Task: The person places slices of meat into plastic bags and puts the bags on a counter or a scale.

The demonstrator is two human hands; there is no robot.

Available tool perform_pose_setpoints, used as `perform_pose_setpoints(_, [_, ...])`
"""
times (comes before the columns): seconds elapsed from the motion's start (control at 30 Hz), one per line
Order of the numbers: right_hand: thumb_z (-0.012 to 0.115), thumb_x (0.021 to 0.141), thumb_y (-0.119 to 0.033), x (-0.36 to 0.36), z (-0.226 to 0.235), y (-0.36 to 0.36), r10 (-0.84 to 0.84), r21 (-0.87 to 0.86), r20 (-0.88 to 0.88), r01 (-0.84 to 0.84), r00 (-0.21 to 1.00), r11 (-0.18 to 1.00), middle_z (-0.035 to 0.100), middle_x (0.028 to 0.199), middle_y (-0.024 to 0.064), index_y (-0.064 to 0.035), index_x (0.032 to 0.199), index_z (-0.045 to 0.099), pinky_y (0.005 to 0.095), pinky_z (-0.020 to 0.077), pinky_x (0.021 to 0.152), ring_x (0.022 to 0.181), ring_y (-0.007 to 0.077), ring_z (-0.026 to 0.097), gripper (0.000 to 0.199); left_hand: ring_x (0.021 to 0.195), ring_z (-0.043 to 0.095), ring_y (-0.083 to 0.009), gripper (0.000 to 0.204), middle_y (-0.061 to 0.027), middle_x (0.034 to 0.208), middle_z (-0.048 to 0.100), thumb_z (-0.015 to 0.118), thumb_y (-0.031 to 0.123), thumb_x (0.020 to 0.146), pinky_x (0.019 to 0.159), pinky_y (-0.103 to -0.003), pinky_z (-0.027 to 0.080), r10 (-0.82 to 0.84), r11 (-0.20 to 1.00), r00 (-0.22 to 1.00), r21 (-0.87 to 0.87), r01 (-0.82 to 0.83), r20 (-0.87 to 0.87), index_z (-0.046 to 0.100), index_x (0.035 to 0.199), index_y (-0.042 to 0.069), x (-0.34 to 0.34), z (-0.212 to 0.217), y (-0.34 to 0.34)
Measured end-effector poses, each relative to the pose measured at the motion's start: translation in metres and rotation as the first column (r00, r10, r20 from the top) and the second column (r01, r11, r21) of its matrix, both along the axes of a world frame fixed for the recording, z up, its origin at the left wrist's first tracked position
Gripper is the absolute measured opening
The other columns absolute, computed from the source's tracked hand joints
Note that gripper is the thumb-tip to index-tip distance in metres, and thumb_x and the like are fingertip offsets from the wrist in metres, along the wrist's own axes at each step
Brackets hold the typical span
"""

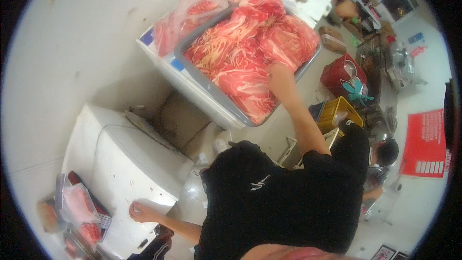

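Meat (250,53) fills the grey tray (211,89), right hand (279,74) pressed into its near edge, grasp hidden. Left hand (139,211), fisted and empty, braces on the white chest (125,163); best lift slices gently.

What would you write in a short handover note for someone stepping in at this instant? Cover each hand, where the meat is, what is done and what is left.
Left hand: rests on the edge of the white chest, fingers curled; grip unclear.
Right hand: reached out onto the sliced raw meat; fingers hidden, grip unclear.
Things: the meat fills a grey tray on a white counter; a clear bag of meat lies beside it. Wrapped meat packs sit left of the chest.
Done: a few packs are already wrapped.
Left: the tray is heaped nearly full.
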State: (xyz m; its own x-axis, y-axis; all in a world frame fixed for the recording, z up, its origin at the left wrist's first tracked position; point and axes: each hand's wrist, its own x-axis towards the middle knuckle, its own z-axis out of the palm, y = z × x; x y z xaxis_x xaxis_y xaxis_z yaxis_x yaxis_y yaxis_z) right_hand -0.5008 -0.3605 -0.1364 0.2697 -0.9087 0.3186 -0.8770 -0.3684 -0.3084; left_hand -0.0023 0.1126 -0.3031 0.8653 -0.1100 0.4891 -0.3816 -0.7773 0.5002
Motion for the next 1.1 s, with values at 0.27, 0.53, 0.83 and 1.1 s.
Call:
perform_pose_setpoints(0.27, [0.069,0.086,-0.009,-0.013,0.084,0.006,-0.077,0.066,0.358,0.057,0.931,0.996,0.075,0.092,0.0226,-0.0012,0.1,0.077,0.0449,0.0585,0.079,0.085,0.0383,0.074,0.017,0.107,0.064,-0.0344,0.026,-0.0155,0.107,0.07,0.069,0.028,0.099,0.096,-0.048,0.051,-0.009,1.0,1.0,-0.011,0.009,-0.001,0.074,0.1,0.003,-0.003,0.001,-0.005])
perform_pose_setpoints(0.53, [0.059,0.093,-0.014,0.003,0.011,-0.007,-0.046,0.073,-0.307,0.072,0.95,0.995,0.073,0.092,0.0249,-0.0001,0.101,0.071,0.0546,0.0568,0.081,0.089,0.0446,0.072,0.02,0.105,0.065,-0.0346,0.024,-0.0154,0.107,0.07,0.07,0.027,0.099,0.095,-0.048,0.051,-0.024,0.999,0.999,-0.032,0.025,0.04,0.075,0.098,0.003,-0.001,-0.001,0.001])
perform_pose_setpoints(0.83, [0.061,0.095,-0.017,-0.002,-0.001,-0.008,-0.204,-0.005,-0.3,0.212,0.932,0.977,0.071,0.082,0.0254,-0.0034,0.096,0.071,0.0555,0.0556,0.076,0.083,0.046,0.071,0.017,0.11,0.063,-0.0347,0.025,-0.0154,0.11,0.071,0.07,0.029,0.097,0.097,-0.049,0.05,-0.024,0.999,1.0,-0.049,0.024,-0.012,0.076,0.103,0.005,-0.01,0.01,-0.023])
perform_pose_setpoints(1.1, [0.06,0.098,-0.018,-0.012,-0.006,-0.003,-0.117,-0.03,-0.171,0.114,0.978,0.993,0.073,0.088,0.0235,-0.0005,0.1,0.071,0.0522,0.0553,0.075,0.082,0.0417,0.073,0.021,0.114,0.062,-0.0348,0.021,-0.0147,0.114,0.07,0.07,0.024,0.096,0.1,-0.048,0.05,-0.008,0.995,0.999,-0.096,0.004,-0.04,0.076,0.103,0.005,-0.008,0.007,-0.014])
